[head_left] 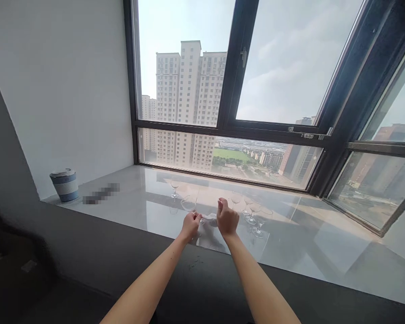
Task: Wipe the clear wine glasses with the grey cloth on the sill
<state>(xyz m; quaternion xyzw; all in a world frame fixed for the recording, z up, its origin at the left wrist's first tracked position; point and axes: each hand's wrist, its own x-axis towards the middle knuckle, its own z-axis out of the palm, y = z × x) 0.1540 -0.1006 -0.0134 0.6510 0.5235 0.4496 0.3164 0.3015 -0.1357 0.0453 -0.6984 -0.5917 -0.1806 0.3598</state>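
My left hand [191,226] is closed, thumb and fingers pinching the stem of a clear stemmed glass [188,203]. The bowl of this glass tilts up to the left, above the sill. My right hand [227,217] is curled into a fist just to the right. A crumpled white cloth [209,220] stretches from its finger side toward the base of the glass; the fingers gripping it are partly hidden. Beyond my left hand, one stemmed glass [174,188] stands upright. Several more, among them a front glass [259,226], stand grouped right of my right hand.
A glossy grey windowsill [128,216] carries everything, its front edge running below my hands. At the far left stands a blue and white tub [65,185], near a pixelated patch. The dark window frame [256,180] borders the back.
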